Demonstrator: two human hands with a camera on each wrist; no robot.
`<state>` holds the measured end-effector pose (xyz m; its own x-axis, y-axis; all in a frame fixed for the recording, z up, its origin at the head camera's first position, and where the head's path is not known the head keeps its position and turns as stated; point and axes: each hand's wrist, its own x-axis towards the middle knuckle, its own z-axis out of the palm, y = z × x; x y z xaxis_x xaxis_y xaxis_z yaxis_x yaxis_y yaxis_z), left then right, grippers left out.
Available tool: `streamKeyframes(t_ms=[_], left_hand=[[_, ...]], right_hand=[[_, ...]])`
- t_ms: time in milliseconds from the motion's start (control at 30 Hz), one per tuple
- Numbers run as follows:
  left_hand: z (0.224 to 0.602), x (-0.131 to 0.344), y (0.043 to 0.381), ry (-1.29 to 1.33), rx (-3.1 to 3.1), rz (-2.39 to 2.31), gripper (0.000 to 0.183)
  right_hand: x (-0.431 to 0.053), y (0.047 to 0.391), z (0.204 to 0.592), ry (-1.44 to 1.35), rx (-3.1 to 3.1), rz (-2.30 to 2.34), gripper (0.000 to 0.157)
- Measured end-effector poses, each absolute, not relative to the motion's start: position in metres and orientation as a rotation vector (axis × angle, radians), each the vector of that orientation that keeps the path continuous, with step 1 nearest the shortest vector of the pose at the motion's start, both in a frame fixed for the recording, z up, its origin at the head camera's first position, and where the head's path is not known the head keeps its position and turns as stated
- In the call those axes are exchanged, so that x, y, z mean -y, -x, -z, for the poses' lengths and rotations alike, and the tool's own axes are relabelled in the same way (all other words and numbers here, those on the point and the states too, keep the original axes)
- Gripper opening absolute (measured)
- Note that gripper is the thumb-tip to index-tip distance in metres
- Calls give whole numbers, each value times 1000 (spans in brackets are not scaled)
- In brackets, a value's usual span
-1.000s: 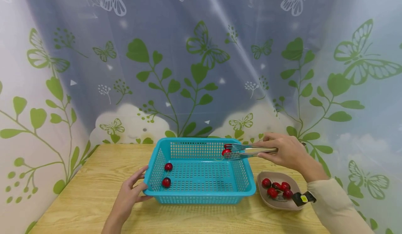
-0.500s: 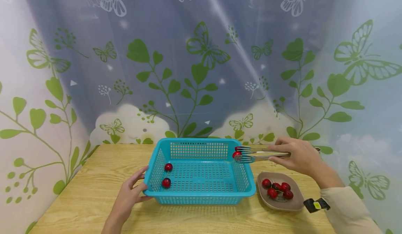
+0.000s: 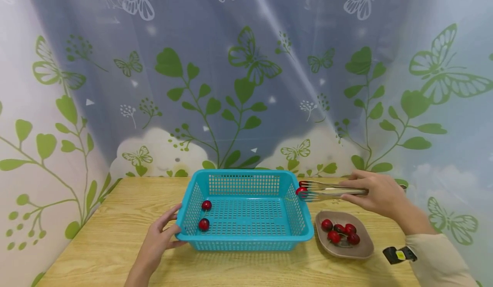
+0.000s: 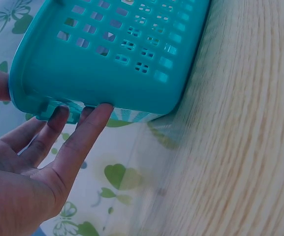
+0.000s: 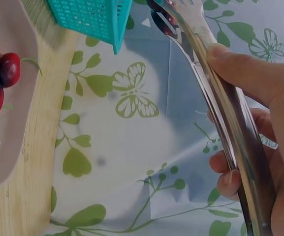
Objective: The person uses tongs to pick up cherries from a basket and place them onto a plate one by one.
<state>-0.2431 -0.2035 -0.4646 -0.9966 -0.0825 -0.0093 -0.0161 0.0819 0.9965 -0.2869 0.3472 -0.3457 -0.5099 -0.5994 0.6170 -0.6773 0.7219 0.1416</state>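
Observation:
Metal tongs [image 5: 232, 115] with forked ends are gripped in my right hand [image 3: 379, 193], thumb on one side and fingers on the other. Pinched in the tips is a pair of red cherries [image 3: 301, 190], held at the right rim of a blue plastic basket [image 3: 246, 237]; whether they touch the rim I cannot tell. My left hand [image 3: 155, 235] holds the basket's left end, thumb on the rim and fingers beneath it in the left wrist view. Two more cherries [image 3: 204, 224] lie inside the basket on its left side.
A beige dish [image 3: 323, 245] with several cherries [image 3: 334, 236] sits right of the basket, on the wooden table [image 3: 115, 218]. Behind the table hangs a curtain [image 3: 246, 107] printed with leaves and butterflies.
My right hand has drawn the tongs and their cherries to the right, from over the basket's inside to its right rim. The left hand and the basket have stayed put.

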Motion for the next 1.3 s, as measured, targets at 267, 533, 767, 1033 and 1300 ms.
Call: streamKeyframes(t_ms=[267, 533, 767, 1033, 1300], left_hand=[[465, 204, 243, -100, 2270, 2095, 65], [467, 205, 244, -97, 2270, 2097, 65], [466, 205, 243, -89, 2269, 2098, 65], [464, 204, 243, -76, 2263, 2098, 64], [465, 205, 243, -75, 2258, 2106, 65]], right_hand=[[-362, 283, 346, -906, 2339, -133, 32], [-378, 278, 348, -872, 2394, -95, 32], [-389, 274, 350, -869, 2467, -64, 28], [-398, 276, 358, -872, 2619, -17, 24], [-397, 278, 364, -925, 2777, -35, 28]])
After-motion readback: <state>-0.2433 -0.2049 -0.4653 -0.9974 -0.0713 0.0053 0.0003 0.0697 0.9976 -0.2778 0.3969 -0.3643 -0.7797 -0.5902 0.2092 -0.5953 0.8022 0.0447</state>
